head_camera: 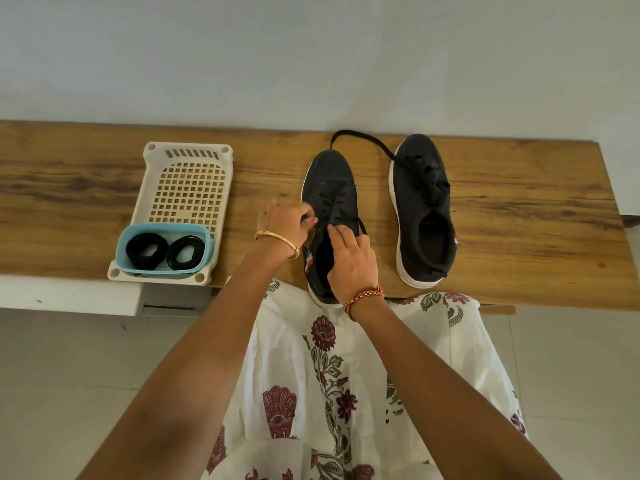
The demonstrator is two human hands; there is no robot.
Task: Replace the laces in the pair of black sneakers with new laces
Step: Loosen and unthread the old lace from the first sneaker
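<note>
- A cream basket point(188, 188) sits on the wooden bench point(519, 216); at its near end is a blue tub point(164, 249).
- In the tub lie two black lace coils point(162, 251), side by side.
- The near sneaker point(329, 188) lies mid-bench, partly laced; the left hand point(285, 223) pinches at its left eyelet edge, and the right hand point(351, 261) pinches the lace point(362, 225) over the tongue.
- The far sneaker point(424, 209) stands to the right, its loose lace point(360, 136) looping towards the wall.
- A red-and-white side mark shows on each shoe; no writing is readable.
</note>
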